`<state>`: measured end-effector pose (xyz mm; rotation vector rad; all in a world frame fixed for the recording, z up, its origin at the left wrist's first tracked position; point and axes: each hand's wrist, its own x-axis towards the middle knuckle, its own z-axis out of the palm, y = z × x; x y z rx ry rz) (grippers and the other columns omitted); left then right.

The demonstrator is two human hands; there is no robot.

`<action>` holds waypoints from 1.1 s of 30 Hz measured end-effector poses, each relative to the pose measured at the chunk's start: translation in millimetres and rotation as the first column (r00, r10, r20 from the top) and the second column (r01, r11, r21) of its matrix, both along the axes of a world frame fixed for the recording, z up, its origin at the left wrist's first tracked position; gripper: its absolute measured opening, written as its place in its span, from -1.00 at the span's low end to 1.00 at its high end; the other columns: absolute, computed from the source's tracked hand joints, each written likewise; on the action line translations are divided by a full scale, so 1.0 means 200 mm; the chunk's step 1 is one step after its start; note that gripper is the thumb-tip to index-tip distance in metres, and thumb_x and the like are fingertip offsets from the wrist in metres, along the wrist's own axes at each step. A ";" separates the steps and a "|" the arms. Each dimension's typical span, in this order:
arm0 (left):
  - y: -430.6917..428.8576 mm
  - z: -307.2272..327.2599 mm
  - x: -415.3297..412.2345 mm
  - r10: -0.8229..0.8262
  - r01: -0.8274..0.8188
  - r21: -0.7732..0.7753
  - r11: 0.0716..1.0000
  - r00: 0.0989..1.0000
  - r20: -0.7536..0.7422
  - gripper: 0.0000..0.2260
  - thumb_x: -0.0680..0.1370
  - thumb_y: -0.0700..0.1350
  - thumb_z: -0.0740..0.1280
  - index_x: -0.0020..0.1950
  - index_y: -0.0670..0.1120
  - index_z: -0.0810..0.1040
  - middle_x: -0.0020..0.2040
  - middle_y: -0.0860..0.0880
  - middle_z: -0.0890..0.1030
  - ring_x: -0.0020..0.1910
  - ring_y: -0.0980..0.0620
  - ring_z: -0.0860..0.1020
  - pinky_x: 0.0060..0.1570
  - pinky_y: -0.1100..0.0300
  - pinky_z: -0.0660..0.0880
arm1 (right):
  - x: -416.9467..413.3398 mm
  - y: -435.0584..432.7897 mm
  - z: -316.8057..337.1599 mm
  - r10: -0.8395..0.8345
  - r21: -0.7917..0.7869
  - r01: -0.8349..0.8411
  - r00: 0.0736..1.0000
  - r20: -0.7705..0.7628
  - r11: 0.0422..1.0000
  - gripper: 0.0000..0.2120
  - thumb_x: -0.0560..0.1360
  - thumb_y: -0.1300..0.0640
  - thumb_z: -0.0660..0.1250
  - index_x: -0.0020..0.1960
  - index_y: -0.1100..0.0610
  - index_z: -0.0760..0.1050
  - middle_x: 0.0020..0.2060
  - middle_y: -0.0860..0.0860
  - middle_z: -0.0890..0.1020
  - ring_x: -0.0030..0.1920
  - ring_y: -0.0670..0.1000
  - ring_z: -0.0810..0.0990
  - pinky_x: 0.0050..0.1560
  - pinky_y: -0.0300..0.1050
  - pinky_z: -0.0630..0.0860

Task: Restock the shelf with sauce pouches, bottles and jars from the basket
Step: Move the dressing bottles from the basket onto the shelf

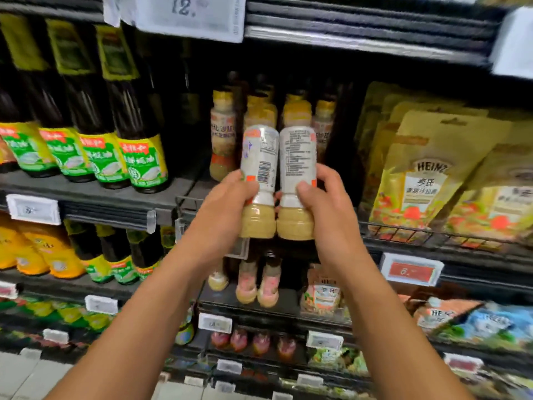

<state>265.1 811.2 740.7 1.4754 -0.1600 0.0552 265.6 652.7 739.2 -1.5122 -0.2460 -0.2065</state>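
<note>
I hold two beige dressing bottles side by side in front of the middle shelf, label backs toward me. My left hand (230,197) grips the left bottle (259,157); my right hand (323,194) grips the right bottle (298,157). Both bottles tilt slightly, their yellow caps pointing toward the shelf. Behind them stand several matching dressing bottles (222,134) on the shelf board (199,189). The basket is out of view.
Dark oil bottles with green-yellow labels (138,157) fill the shelf to the left. Gold Heinz sauce pouches (427,180) stand behind a wire rail (432,230) on the right. Lower shelves carry more bottles (256,287) and pouches (320,293). Price tags (409,269) line the shelf edges.
</note>
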 end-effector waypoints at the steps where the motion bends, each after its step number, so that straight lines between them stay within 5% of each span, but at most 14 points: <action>1: 0.00 0.03 0.02 -0.026 0.024 0.046 0.999 0.999 0.035 -0.69 0.50 0.03 0.23 0.16 0.00 0.61 0.05 0.00 0.71 0.05 0.02 0.66 -0.03 0.12 0.58 | 0.01 0.00 0.02 -0.018 -0.008 0.018 1.000 -0.005 1.000 -0.67 0.45 -0.01 0.28 0.21 -0.08 0.44 -0.13 -0.24 0.72 -0.13 -0.20 0.70 -0.24 -0.33 0.55; 4: 0.01 0.09 0.09 -0.038 0.025 0.117 0.993 0.993 0.112 -0.82 0.63 -0.03 0.25 0.16 -0.02 0.60 -0.07 0.08 0.71 -0.14 0.19 0.65 -0.25 0.35 0.52 | 0.02 -0.01 0.05 -0.042 -0.011 0.041 0.999 -0.017 0.999 -0.65 0.46 -0.04 0.31 0.23 -0.03 0.44 -0.15 -0.19 0.73 -0.15 -0.17 0.70 -0.25 -0.28 0.57; 8: 0.01 0.14 0.16 -0.066 0.054 0.096 0.994 0.990 0.128 -0.81 0.63 -0.08 0.32 0.18 -0.15 0.56 -0.13 0.05 0.69 -0.18 0.19 0.64 -0.25 0.34 0.52 | 0.02 0.00 0.09 -0.095 -0.030 0.095 0.995 0.012 0.995 -0.62 0.47 -0.03 0.35 0.24 0.05 0.42 -0.19 -0.09 0.73 -0.17 -0.11 0.68 -0.17 -0.08 0.63; 12: 0.01 0.17 0.20 -0.069 0.058 0.080 0.995 0.987 0.143 -0.82 0.55 -0.04 0.43 0.12 -0.06 0.58 -0.08 0.03 0.73 -0.08 0.10 0.70 -0.11 0.18 0.62 | 0.04 -0.01 0.14 -0.139 -0.028 0.140 0.990 0.034 0.990 -0.67 0.48 0.08 0.42 0.19 0.07 0.42 -0.06 0.11 0.72 -0.05 0.08 0.67 0.08 0.25 0.59; 16: -0.01 0.15 0.25 0.038 -0.073 0.192 0.979 0.983 0.179 -0.73 0.42 0.06 0.52 0.05 -0.01 0.62 -0.10 0.06 0.73 -0.10 0.10 0.70 0.02 -0.02 0.65 | 0.08 -0.04 0.15 -0.213 -0.139 0.218 0.976 0.048 0.966 -0.67 0.48 0.18 0.50 0.18 0.06 0.48 0.03 0.15 0.70 0.06 0.09 0.70 0.14 0.20 0.61; 25: -0.04 0.05 0.34 0.100 -0.205 0.496 0.844 0.968 0.230 -0.52 0.30 0.21 0.57 0.06 -0.01 0.56 -0.10 0.08 0.67 -0.12 0.10 0.65 -0.16 0.12 0.62 | 0.15 -0.10 0.15 -0.320 -0.405 0.315 0.946 0.058 0.858 -0.53 0.29 0.01 0.66 0.09 0.14 0.59 -0.11 -0.01 0.74 -0.10 -0.06 0.72 -0.01 0.04 0.68; 29: -0.06 0.06 0.37 0.138 -0.287 0.667 0.688 0.953 0.269 -0.50 0.24 0.29 0.56 -0.20 -0.06 0.46 -0.29 0.04 0.57 -0.34 0.11 0.54 -0.50 0.20 0.37 | 0.18 -0.13 0.17 -0.340 -0.556 0.295 0.940 0.024 0.777 -0.48 0.22 -0.08 0.67 0.04 0.15 0.62 -0.13 0.00 0.73 -0.12 -0.05 0.72 -0.04 0.05 0.68; 33: -0.08 0.08 0.39 0.065 -0.202 0.742 0.640 0.976 0.209 -0.45 0.20 0.32 0.58 -0.30 -0.12 0.50 -0.42 0.00 0.54 -0.48 0.09 0.44 -0.58 0.27 0.27 | 0.21 -0.15 0.15 -0.359 -0.657 0.258 0.933 -0.020 0.709 -0.41 0.17 -0.16 0.68 0.05 0.12 0.59 -0.15 -0.03 0.72 -0.16 -0.06 0.70 -0.06 0.02 0.68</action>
